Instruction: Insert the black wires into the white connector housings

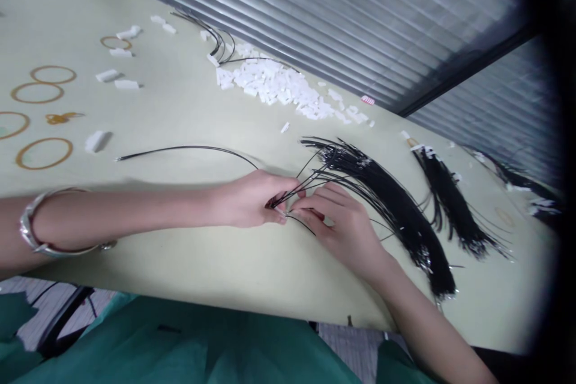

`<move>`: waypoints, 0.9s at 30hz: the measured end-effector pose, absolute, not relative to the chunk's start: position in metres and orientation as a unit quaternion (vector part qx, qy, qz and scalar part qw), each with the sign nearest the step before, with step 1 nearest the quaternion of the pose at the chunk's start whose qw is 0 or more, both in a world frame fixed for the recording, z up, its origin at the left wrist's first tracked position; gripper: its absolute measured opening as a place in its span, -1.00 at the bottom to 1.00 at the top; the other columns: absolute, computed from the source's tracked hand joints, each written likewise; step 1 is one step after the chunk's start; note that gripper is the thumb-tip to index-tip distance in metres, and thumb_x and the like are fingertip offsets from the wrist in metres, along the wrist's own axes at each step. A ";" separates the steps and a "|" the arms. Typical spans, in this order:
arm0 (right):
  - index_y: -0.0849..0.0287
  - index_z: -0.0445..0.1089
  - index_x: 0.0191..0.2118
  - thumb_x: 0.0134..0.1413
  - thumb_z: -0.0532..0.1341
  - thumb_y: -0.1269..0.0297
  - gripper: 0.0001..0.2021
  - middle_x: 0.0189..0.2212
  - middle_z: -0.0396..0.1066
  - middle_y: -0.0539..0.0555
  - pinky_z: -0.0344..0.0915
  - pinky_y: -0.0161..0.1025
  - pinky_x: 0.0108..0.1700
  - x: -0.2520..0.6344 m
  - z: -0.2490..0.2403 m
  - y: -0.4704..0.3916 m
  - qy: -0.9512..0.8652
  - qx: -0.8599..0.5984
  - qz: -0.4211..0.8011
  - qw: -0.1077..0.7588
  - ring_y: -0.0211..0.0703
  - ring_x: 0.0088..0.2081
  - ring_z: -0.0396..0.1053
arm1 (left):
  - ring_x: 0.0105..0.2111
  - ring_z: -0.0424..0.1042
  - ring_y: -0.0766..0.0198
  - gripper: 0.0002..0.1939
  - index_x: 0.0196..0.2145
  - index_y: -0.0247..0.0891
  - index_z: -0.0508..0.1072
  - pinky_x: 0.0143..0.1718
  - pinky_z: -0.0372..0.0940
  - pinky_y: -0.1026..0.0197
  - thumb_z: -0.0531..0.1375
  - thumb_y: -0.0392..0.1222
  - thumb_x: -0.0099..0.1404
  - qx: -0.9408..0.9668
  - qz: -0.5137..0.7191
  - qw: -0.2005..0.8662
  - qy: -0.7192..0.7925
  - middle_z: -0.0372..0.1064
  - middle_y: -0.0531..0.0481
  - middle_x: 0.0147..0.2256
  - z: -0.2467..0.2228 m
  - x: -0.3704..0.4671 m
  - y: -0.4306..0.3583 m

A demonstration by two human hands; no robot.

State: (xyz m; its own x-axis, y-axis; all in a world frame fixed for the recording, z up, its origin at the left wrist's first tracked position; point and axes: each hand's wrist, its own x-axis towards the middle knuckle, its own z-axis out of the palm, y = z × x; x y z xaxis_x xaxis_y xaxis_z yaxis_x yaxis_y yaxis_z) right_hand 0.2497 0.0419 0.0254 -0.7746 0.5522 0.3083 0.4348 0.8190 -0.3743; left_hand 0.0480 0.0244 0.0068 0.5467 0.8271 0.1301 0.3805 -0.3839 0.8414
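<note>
My left hand is closed around several thin black wires, which fan out past its fingers towards the right. At its fingertips shows a small pale piece, perhaps a white connector, mostly covered. My right hand is pinched right beside it, its fingertips at a wire end by the pale piece. What exactly those fingers grip is hidden. A single black wire stretches left across the table from behind my left hand. Just beyond my right hand lies a thick bundle of black wires with shiny metal ends.
A heap of white connectors lies along the table's back edge by the blinds. Some wires with a connector rest beside it. Rubber bands and loose connectors are at left. Another wire bundle lies at right.
</note>
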 end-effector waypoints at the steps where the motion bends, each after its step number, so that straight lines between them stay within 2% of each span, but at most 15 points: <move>1: 0.18 0.41 -0.34 0.14 0.15 0.42 -0.90 -0.48 0.36 0.02 0.20 -0.21 -0.26 0.250 0.024 0.042 -0.930 -0.265 0.147 0.208 -0.23 -0.39 0.19 | -0.51 0.23 0.48 -0.81 -0.36 -0.29 0.29 -0.49 0.08 0.42 0.26 -0.37 0.10 0.785 0.280 0.399 0.383 0.24 0.18 -0.49 0.007 0.048 0.024; 27: 0.17 0.38 -0.32 0.13 0.17 0.41 -0.95 -0.45 0.40 0.02 0.21 -0.21 -0.23 0.250 0.028 0.041 -0.939 -0.245 0.128 0.206 -0.21 -0.38 0.25 | -0.49 0.23 0.48 -0.81 -0.34 -0.29 0.30 -0.46 0.08 0.42 0.25 -0.40 0.11 0.781 0.282 0.414 0.374 0.25 0.18 -0.47 0.009 0.047 0.024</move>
